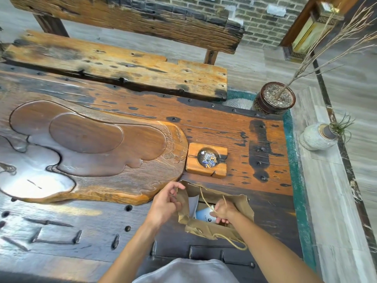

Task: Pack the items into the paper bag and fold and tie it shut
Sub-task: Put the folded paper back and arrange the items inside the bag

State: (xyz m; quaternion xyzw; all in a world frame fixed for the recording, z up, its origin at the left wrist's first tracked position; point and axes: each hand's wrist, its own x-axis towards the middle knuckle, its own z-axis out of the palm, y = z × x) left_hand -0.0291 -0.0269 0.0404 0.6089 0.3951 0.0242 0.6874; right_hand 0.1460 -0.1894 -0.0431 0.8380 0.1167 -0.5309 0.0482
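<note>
A person works over an open brown paper bag standing on a dark, weathered wooden counter, near its front edge. The left hand pinches the bag's left rim between thumb and fingers, holding the mouth apart. The right hand reaches into the opening, fingers curled closed around a twine handle that loops up from the far rim. Inside the bag lie a white box and pale paper. A second twine handle droops over the crumpled near rim. Just behind the bag sits a square wooden ashtray, beside a large carved wooden tea tray.
</note>
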